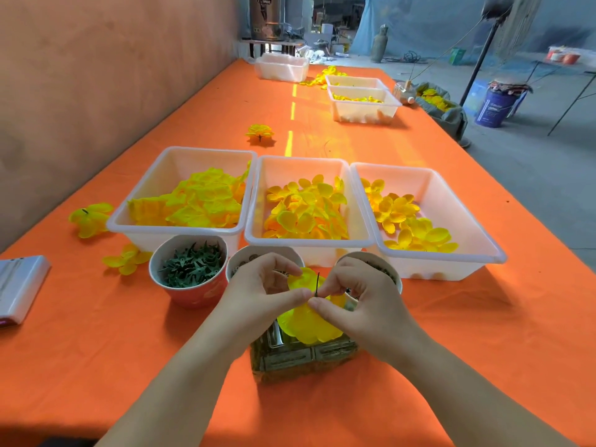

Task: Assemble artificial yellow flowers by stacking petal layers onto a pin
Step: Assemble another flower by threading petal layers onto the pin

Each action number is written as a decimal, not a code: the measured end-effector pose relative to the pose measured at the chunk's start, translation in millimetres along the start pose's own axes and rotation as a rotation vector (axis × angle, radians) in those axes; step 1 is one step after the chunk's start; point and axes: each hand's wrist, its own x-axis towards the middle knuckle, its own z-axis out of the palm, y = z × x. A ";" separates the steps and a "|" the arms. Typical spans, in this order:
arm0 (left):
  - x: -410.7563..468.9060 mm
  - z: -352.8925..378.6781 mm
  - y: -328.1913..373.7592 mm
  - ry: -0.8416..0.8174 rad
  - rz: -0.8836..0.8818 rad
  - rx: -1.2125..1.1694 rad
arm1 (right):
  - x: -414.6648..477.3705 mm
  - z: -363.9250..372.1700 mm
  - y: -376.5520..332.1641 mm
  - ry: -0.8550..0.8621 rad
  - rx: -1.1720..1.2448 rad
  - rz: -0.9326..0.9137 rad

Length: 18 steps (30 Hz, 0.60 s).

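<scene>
Yellow rounded petals [306, 330], thin dark pin [318, 283], left hand [258, 285] and right hand [364, 295] pinching

**Two hands meet at the middle, fingertips closed**

The left forearm [180, 375] and the right forearm [451, 382], both bare, reach in from the near edge and converge. The left hand [267, 285] curls its fingers over, its thumb stretched toward the right, pinching the yellow petal layer [309, 330]. Facing it, the right hand [364, 295] closes forefinger and thumb on the foot of the thin green pin [318, 282]. The two thumb tips nearly touch, and the remaining fingers bend inward.
</scene>
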 end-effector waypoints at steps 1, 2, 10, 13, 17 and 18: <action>1.0 1.2 -0.3 0.002 -0.018 -0.016 | 1.9 -1.4 -0.1 -0.006 -0.022 -0.004; 2.5 1.2 -0.1 0.006 -0.037 -0.020 | 4.0 -2.7 0.0 -0.015 -0.034 -0.001; 2.5 -0.6 9.5 -0.046 -0.063 0.067 | 3.2 1.4 6.0 -0.067 0.128 0.032; 2.8 -0.4 11.4 -0.049 -0.003 0.241 | 3.1 1.5 9.5 -0.073 0.156 0.041; 25.4 -24.7 24.6 0.235 0.173 0.504 | 0.6 2.5 11.8 -0.089 0.198 0.048; 39.0 -39.2 26.5 0.362 0.219 0.580 | 1.0 2.3 12.0 -0.093 0.207 0.052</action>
